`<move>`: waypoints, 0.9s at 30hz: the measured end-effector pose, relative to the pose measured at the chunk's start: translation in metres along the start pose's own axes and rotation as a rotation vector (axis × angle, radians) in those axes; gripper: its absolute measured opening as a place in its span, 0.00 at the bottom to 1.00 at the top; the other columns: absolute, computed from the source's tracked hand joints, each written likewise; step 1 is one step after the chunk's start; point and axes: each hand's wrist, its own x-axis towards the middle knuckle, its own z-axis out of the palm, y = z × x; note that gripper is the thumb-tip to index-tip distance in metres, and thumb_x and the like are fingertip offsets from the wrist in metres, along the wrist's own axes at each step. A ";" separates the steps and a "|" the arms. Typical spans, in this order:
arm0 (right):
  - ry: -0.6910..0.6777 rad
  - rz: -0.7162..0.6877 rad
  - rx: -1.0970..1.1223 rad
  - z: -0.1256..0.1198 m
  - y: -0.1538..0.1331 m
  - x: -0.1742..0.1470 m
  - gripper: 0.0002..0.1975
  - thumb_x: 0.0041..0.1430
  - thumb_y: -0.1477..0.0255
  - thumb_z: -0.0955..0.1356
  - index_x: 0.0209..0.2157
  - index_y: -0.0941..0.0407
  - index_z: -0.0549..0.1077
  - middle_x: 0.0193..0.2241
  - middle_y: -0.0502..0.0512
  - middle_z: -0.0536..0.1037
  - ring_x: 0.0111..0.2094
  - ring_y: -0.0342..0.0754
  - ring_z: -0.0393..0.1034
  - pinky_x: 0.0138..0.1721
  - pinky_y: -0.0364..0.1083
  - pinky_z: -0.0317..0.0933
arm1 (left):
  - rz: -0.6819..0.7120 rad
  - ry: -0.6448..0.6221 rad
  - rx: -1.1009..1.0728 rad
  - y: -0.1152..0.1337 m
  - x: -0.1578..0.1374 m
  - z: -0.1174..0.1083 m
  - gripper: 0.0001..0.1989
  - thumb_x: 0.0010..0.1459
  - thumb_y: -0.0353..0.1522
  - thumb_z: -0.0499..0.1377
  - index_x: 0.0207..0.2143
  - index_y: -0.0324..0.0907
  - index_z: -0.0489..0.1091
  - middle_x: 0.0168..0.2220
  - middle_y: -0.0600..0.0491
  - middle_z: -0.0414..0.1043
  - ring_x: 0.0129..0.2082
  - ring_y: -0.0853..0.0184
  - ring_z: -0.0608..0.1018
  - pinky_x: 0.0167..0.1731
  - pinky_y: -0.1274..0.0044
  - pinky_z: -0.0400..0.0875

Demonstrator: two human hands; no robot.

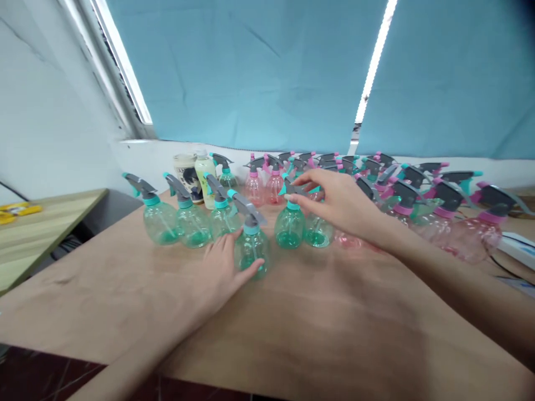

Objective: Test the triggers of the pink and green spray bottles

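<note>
My left hand [225, 259] is wrapped around the lower body of a green spray bottle [253, 250], its thumb across the front and the other fingers partly hidden behind. That bottle tilts slightly and has a grey and teal trigger head. My right hand [334, 197] pinches the trigger head of a second green spray bottle [290, 225], which is upright on the wooden table [292, 334]. Close behind my right wrist stands another green spray bottle [318, 228]. Left of my left hand, three green spray bottles [194, 223] form a slanting row.
Pink and green spray bottles [443, 223] crowd the right side and back. A patterned cup [188, 175] and a pale green bottle [204, 178] stand at the back left. A white power strip [518, 253] lies far right; a yellow object [19, 210] rests on the side table.
</note>
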 end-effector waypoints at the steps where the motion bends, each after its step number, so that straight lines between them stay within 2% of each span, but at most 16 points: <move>1: 0.014 0.030 -0.051 0.001 0.002 0.006 0.14 0.60 0.63 0.67 0.43 0.58 0.74 0.42 0.58 0.79 0.40 0.52 0.74 0.39 0.50 0.64 | 0.024 -0.002 0.055 0.002 0.008 0.002 0.31 0.60 0.50 0.56 0.54 0.36 0.62 0.46 0.41 0.71 0.47 0.47 0.73 0.44 0.59 0.68; 6: -0.040 0.141 -0.273 0.020 0.008 0.026 0.21 0.60 0.61 0.66 0.50 0.60 0.69 0.44 0.63 0.78 0.43 0.59 0.73 0.38 0.52 0.63 | 0.086 -0.030 0.324 0.016 0.039 0.002 0.30 0.62 0.49 0.55 0.53 0.32 0.66 0.45 0.37 0.68 0.46 0.46 0.69 0.41 0.61 0.65; 9: -0.113 0.192 -0.369 0.033 0.009 0.031 0.26 0.61 0.60 0.64 0.55 0.63 0.64 0.39 0.66 0.79 0.38 0.60 0.74 0.34 0.51 0.62 | 0.089 -0.047 0.441 0.015 0.049 0.003 0.32 0.61 0.50 0.57 0.54 0.31 0.67 0.42 0.37 0.67 0.44 0.46 0.68 0.39 0.63 0.64; 13: -0.169 0.204 -0.397 0.043 0.012 0.034 0.25 0.61 0.66 0.64 0.57 0.64 0.61 0.33 0.65 0.79 0.37 0.61 0.74 0.31 0.49 0.60 | 0.088 -0.046 0.474 0.007 0.059 0.006 0.34 0.60 0.51 0.57 0.54 0.30 0.67 0.41 0.36 0.66 0.44 0.45 0.67 0.39 0.63 0.63; 17: -0.220 0.188 -0.376 0.047 0.018 0.033 0.26 0.61 0.72 0.63 0.59 0.65 0.58 0.34 0.66 0.79 0.36 0.61 0.74 0.31 0.50 0.59 | 0.067 -0.038 0.431 0.001 0.066 0.011 0.32 0.62 0.49 0.56 0.55 0.30 0.66 0.45 0.35 0.66 0.47 0.43 0.66 0.43 0.60 0.62; 20: -0.228 0.188 -0.368 0.045 0.019 0.029 0.28 0.61 0.71 0.64 0.61 0.65 0.57 0.34 0.66 0.79 0.36 0.61 0.74 0.31 0.50 0.59 | 0.050 0.006 0.370 0.005 0.064 0.012 0.31 0.64 0.46 0.56 0.59 0.30 0.60 0.51 0.33 0.64 0.51 0.41 0.65 0.46 0.58 0.60; 24: -0.237 0.160 -0.309 0.034 0.017 0.013 0.28 0.62 0.68 0.64 0.61 0.63 0.57 0.29 0.61 0.78 0.32 0.58 0.74 0.28 0.48 0.56 | 0.090 0.086 0.277 0.024 0.045 0.009 0.31 0.64 0.43 0.55 0.61 0.30 0.56 0.55 0.32 0.61 0.53 0.42 0.64 0.48 0.56 0.60; 27: -0.217 0.108 -0.216 0.023 0.014 -0.009 0.29 0.61 0.67 0.65 0.61 0.62 0.56 0.30 0.58 0.78 0.30 0.55 0.72 0.27 0.46 0.55 | 0.207 0.045 0.031 0.046 0.022 0.005 0.27 0.66 0.42 0.53 0.61 0.36 0.56 0.54 0.37 0.63 0.53 0.47 0.67 0.49 0.58 0.63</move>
